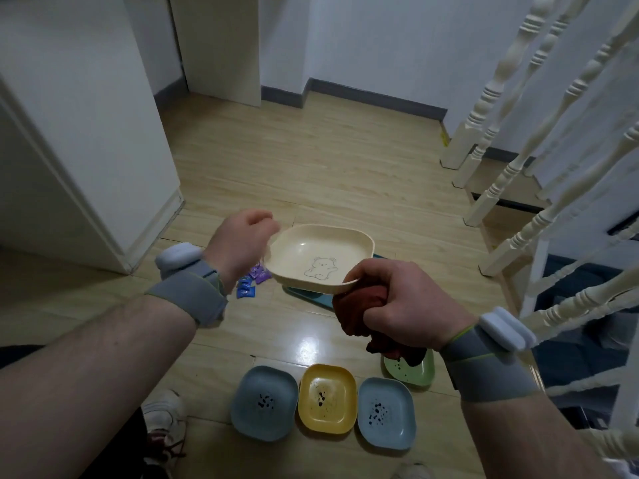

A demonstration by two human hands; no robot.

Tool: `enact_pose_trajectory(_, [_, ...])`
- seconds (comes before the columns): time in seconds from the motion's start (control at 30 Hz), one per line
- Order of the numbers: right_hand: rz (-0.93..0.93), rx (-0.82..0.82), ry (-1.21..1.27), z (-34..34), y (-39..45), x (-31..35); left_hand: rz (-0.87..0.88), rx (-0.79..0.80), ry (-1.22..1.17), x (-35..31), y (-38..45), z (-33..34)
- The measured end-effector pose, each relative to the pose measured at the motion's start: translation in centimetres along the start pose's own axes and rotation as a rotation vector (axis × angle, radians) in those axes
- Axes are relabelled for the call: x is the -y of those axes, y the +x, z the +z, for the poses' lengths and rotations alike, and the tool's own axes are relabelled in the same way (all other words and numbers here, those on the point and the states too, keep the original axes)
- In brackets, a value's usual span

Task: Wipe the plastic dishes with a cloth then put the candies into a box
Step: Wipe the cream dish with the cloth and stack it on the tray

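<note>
A: Hands?
B: Left hand (pixel 242 245) grips the cream dish (pixel 320 259) at its 9 o'clock rim, held above the floor. Right hand (pixel 403 304) clenches a dark red cloth (pixel 359 304) against the rim at 5 o'clock.
A: Candies?
B: Candies (pixel 250 281) on the floor, 8 o'clock of the dish. Four spotted dishes (pixel 326 397) lie below, nearer the person.

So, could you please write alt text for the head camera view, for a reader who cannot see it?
A person's left hand holds up a cream dish with a bear drawing, while the right hand grips a dark red cloth at its near rim. Below, on the wooden floor, lie four spotted dishes and some wrapped candies.
</note>
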State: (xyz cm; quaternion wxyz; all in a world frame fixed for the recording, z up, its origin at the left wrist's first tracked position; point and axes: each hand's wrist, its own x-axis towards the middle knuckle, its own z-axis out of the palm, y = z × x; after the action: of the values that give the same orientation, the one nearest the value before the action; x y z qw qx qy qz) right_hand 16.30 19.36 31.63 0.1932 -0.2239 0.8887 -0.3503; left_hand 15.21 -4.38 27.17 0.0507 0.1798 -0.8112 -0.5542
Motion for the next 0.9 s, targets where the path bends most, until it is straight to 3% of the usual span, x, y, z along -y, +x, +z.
enact_pose_trajectory(0.07, [0.006, 0.011, -0.048, 0.1, 0.0, 0.1, 0.262, -0.045, 0.239, -0.5, -0.9, -0.2])
enact_pose_trajectory(0.17, [0.026, 0.029, -0.049, 0.2, 0.1, 0.1, 0.630, 0.235, 0.409, -1.5, -3.1, 0.1])
enact_pose_trajectory(0.27, [0.046, 0.030, 0.013, 0.4, 0.2, 0.4, 0.706, 0.432, 0.582, -1.2, -4.0, 1.1])
enact_pose_trajectory(0.43, [0.043, 0.012, 0.008, 0.3, 0.4, 0.3, 0.696, 0.478, 0.590, -0.7, -3.9, 1.6])
enact_pose_trajectory(0.53, [0.051, -0.025, 0.098, 0.2, 0.5, 0.0, 0.569, 0.437, 0.466, -0.7, -3.9, 1.6])
enact_pose_trajectory(0.6, [0.060, -0.095, 0.200, -0.1, 0.4, 0.1, 0.381, 0.429, 0.268, -0.9, -3.9, 1.4])
enact_pose_trajectory(0.77, [0.181, -0.527, 0.664, -0.7, 0.8, 0.2, -0.176, 0.377, -0.321, -1.8, -4.2, 1.6])
enact_pose_trajectory(0.83, [0.230, -0.568, 0.662, 0.0, 1.3, -0.2, -0.289, 0.447, -0.457, -2.0, -4.5, 2.0])
enact_pose_trajectory(0.9, [0.191, -0.527, 0.486, 1.4, 1.4, 0.0, -0.333, 0.515, -0.503, -1.8, -5.0, 2.5])
